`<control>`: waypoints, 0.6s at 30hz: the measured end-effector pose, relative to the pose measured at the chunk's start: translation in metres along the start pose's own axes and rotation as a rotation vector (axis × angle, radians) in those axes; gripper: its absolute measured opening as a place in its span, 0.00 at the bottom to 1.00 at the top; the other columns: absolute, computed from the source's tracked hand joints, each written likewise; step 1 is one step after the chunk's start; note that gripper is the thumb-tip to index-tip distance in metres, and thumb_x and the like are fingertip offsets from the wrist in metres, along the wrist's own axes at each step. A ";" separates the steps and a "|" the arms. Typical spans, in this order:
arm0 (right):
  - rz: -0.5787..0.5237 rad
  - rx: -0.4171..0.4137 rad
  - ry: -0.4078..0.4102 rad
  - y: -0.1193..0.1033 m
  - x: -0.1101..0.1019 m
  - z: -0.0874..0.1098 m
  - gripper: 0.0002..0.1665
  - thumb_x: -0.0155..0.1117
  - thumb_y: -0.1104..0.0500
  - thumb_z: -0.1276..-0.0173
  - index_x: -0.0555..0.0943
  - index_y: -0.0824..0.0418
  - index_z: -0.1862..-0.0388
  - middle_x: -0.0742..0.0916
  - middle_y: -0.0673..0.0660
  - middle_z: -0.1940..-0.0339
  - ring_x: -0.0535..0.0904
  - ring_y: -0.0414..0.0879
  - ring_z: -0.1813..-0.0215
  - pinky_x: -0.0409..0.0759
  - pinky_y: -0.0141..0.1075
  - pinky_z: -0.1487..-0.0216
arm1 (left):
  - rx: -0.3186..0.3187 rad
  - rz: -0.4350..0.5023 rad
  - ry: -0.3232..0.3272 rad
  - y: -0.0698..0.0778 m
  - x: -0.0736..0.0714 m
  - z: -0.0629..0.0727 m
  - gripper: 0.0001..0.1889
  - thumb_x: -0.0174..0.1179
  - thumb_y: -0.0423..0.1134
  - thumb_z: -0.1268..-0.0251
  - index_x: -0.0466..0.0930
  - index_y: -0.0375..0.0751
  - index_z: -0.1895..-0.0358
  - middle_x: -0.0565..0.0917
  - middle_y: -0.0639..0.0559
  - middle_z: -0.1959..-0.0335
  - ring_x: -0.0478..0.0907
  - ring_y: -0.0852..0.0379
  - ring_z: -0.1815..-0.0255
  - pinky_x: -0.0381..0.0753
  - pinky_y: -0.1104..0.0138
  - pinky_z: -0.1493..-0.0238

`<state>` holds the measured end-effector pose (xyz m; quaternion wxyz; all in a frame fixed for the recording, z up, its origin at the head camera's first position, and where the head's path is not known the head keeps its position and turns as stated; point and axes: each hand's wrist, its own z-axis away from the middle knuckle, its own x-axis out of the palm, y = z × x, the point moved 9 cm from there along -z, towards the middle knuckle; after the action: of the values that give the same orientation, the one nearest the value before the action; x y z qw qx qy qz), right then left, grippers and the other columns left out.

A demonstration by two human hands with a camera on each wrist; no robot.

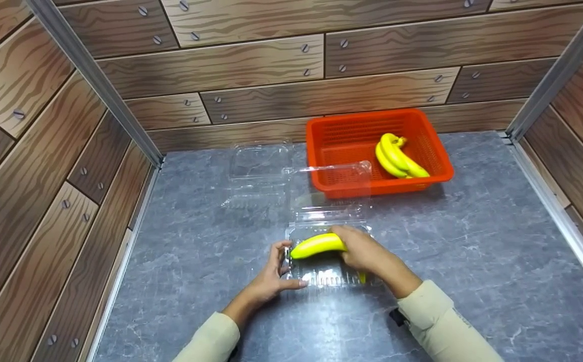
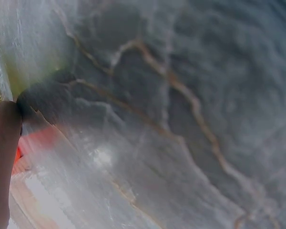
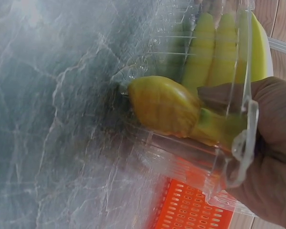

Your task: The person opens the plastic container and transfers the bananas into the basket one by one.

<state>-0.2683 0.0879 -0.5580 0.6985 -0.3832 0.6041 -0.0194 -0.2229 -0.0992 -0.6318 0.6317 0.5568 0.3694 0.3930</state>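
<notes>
A clear plastic clamshell box point(image 1: 331, 276) lies with its lid point(image 1: 331, 183) raised behind it. My right hand point(image 1: 366, 251) grips a bunch of bananas point(image 1: 319, 245) at its stem end, within the box's base. Through the clear wall in the right wrist view, several bananas point(image 3: 199, 55) show, with the thumb pressed against the bunch. My left hand point(image 1: 269, 279) rests by the base's left side, its fingers spread along the wall and its thumb at the front corner. Only one finger point(image 2: 2, 162) of it shows in the left wrist view.
Behind the box, to the right, stands a red basket point(image 1: 339, 191) with another bunch of bananas point(image 1: 397, 156) inside. A second clear plastic box point(image 1: 258, 163) sits at the back left. Wood-patterned walls point(image 1: 251, 65) enclose the grey marbled tabletop point(image 1: 195, 216).
</notes>
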 end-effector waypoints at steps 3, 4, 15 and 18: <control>-0.017 0.029 -0.018 0.003 0.002 0.000 0.30 0.66 0.79 0.43 0.80 0.62 0.42 0.88 0.61 0.48 0.83 0.56 0.47 0.86 0.56 0.38 | 0.005 0.004 0.004 0.000 0.000 -0.001 0.51 0.78 0.31 0.42 0.48 0.39 0.23 0.49 0.33 0.12 0.44 0.35 0.09 0.58 0.37 0.14; -0.022 0.038 -0.025 0.003 0.002 0.000 0.31 0.67 0.79 0.43 0.80 0.62 0.40 0.88 0.62 0.47 0.84 0.57 0.46 0.85 0.57 0.37 | 0.003 0.006 0.004 -0.001 0.000 -0.001 0.52 0.78 0.31 0.42 0.48 0.39 0.23 0.50 0.33 0.12 0.46 0.34 0.10 0.58 0.37 0.14; -0.041 0.084 -0.045 0.007 0.005 -0.002 0.32 0.66 0.79 0.41 0.80 0.60 0.39 0.88 0.60 0.46 0.84 0.57 0.43 0.85 0.56 0.35 | 0.003 0.020 0.011 0.000 -0.001 0.001 0.52 0.78 0.30 0.43 0.49 0.40 0.23 0.49 0.33 0.11 0.51 0.32 0.12 0.62 0.38 0.15; -0.043 0.080 -0.039 0.007 0.005 -0.002 0.32 0.67 0.79 0.42 0.80 0.61 0.39 0.88 0.60 0.46 0.84 0.57 0.43 0.86 0.56 0.35 | 0.003 0.024 0.014 0.000 -0.001 0.002 0.52 0.78 0.29 0.43 0.49 0.40 0.23 0.50 0.32 0.12 0.55 0.29 0.13 0.63 0.38 0.16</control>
<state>-0.2718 0.0892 -0.5657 0.7244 -0.3680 0.5806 -0.0510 -0.2215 -0.1006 -0.6313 0.6237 0.5594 0.3676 0.4038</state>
